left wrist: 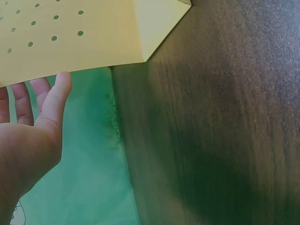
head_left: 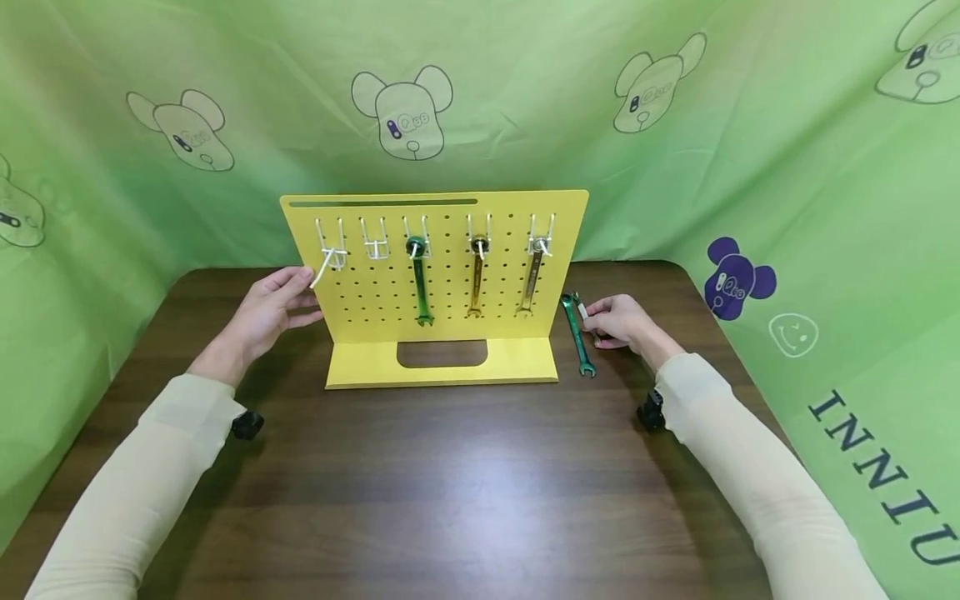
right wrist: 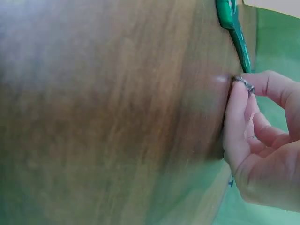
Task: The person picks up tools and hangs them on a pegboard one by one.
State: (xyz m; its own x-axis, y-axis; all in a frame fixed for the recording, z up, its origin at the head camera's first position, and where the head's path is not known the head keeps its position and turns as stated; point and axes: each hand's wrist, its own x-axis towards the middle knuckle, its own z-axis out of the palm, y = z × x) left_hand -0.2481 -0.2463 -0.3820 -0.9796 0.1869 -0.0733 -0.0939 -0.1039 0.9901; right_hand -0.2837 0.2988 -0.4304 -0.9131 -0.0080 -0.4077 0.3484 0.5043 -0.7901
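Note:
A yellow pegboard stand (head_left: 375, 312) stands upright on the table. My left hand (head_left: 273, 304) holds its left edge, thumb at the edge and the other fingers reaching behind the board. To the right of the stand, my right hand (head_left: 618, 321) pinches a wrench (head_left: 582, 311) low over the table; the fingers cover much of it. In the right wrist view, a metallic end of this wrench (right wrist: 246, 85) shows between thumb and finger. Just left of that hand, a green wrench (head_left: 576, 333) lies on the table.
On the board's white hooks hang a green wrench (head_left: 422, 287), a golden-brown wrench (head_left: 477, 283) and a silvery-brown wrench (head_left: 532, 282). Two white hooks at the left, a long-pronged hook (head_left: 324, 267) and another hook (head_left: 377, 248), bear no wrench. A green curtain (head_left: 510, 100) surrounds the dark wooden table (head_left: 420, 483).

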